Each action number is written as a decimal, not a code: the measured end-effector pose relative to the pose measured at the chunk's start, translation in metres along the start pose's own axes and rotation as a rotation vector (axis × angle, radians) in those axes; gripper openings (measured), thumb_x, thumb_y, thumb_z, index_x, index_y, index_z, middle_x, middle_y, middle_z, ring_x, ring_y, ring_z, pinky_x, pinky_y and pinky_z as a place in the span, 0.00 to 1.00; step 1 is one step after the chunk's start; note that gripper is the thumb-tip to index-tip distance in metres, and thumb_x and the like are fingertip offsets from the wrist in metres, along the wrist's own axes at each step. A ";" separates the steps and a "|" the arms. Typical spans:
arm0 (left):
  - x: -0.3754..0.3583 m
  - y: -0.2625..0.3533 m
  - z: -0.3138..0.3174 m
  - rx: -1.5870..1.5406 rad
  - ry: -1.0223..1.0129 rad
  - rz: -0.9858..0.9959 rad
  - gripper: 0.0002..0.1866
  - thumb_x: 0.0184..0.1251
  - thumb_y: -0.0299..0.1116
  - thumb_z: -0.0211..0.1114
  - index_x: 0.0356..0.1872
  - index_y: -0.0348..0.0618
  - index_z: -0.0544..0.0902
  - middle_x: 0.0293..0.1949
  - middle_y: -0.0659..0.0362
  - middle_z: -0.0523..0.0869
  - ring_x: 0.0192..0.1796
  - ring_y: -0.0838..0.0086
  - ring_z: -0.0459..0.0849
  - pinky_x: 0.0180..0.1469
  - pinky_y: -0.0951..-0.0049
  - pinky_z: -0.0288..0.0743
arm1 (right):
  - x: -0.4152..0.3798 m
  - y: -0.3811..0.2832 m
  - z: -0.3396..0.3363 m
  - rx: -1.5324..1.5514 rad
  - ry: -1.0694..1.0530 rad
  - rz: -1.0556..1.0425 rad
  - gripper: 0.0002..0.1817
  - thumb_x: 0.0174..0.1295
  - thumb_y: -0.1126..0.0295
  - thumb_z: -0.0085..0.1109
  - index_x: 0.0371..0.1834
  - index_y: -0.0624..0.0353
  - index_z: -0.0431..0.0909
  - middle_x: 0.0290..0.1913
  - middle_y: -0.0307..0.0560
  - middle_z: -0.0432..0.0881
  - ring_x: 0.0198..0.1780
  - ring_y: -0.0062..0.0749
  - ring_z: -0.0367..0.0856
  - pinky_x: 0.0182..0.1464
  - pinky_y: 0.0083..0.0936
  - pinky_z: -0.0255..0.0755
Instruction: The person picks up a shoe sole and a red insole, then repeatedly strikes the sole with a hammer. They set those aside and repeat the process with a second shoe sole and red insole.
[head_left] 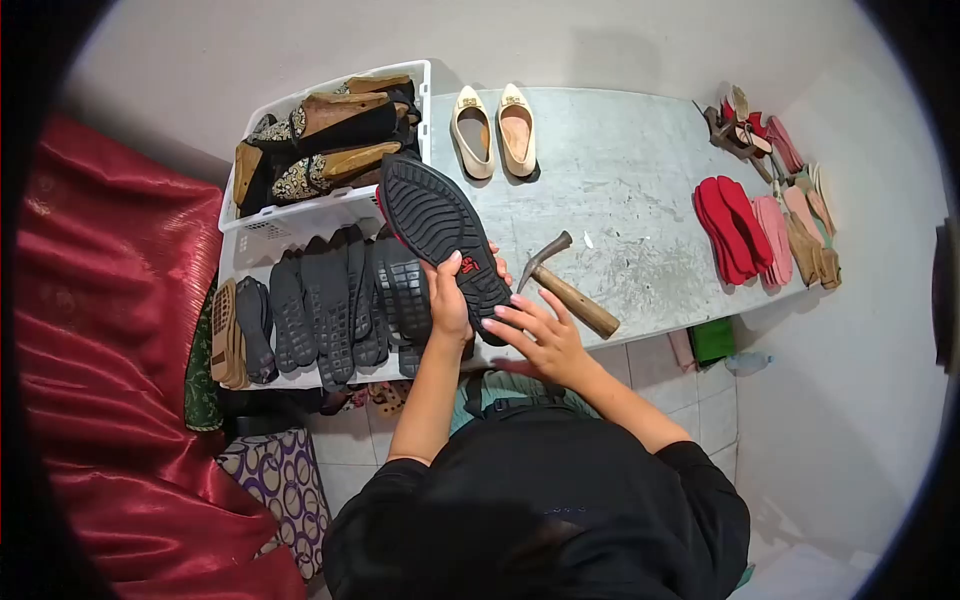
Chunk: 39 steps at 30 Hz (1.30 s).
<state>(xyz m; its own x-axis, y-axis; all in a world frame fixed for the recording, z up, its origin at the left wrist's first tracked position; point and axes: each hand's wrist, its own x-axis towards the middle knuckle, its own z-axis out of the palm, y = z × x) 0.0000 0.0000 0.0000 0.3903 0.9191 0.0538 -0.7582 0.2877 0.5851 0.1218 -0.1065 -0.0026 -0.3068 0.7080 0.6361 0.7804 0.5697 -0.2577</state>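
Mid-frame, I see the left hand (450, 303) gripping a black, ridged shoe sole (432, 212), the right hand (550, 345) touching its lower end.

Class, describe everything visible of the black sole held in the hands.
The sole looks like black rubber, with curved ridges across its broad end, a red mark nearer the narrow end, and a sliver of red along the left edge. Its tread faces the camera, broad end forward, held over the table. The left hand grips it, thumb on the tread; the right hand has fingers at the narrow end.
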 end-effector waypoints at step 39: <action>0.038 0.034 0.000 0.321 0.163 -0.024 0.23 0.59 0.22 0.58 0.54 0.49 0.61 0.39 0.59 0.75 0.36 0.79 0.77 0.37 0.79 0.77 | -0.029 0.023 -0.043 -0.217 0.094 0.039 0.15 0.51 0.67 0.58 0.42 0.40 0.83 0.45 0.27 0.81 0.48 0.24 0.78 0.62 0.34 0.61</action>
<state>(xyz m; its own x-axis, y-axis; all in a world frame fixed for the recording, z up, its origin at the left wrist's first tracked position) -0.0112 0.0451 0.0220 0.2984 0.9513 -0.0777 -0.5368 0.2346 0.8104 0.1720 -0.1319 0.0048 -0.2301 0.6795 0.6967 0.8925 0.4328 -0.1273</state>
